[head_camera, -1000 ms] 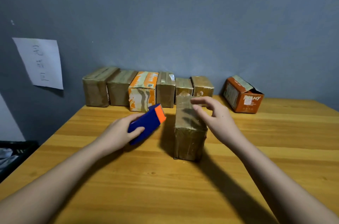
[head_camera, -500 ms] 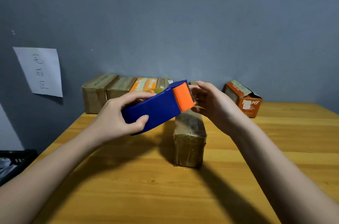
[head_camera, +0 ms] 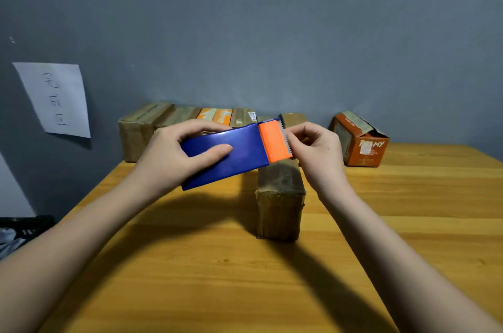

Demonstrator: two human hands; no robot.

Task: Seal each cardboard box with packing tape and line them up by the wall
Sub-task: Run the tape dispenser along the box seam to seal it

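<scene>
My left hand (head_camera: 174, 155) grips a blue tape dispenser (head_camera: 239, 155) with an orange toothed head, held above the table. At that head my right hand (head_camera: 315, 153) has its fingertips curled against the serrated edge, pinching there; the tape itself is too thin to make out. Below the dispenser a brown taped cardboard box (head_camera: 280, 204) stands on the wooden table (head_camera: 217, 278), end towards me. A row of taped boxes (head_camera: 152, 128) lines the grey wall behind. An orange box (head_camera: 359, 142) with a loose top flap sits at the back right.
A white paper sheet (head_camera: 54, 98) with handwriting hangs on the wall at left. A dark crate (head_camera: 19, 229) sits below the table's left edge. Bare table surface stretches in front of and right of the middle box.
My left hand lifted the dispenser from the table up over the box. My right hand left the box top and came to the dispenser's toothed edge.
</scene>
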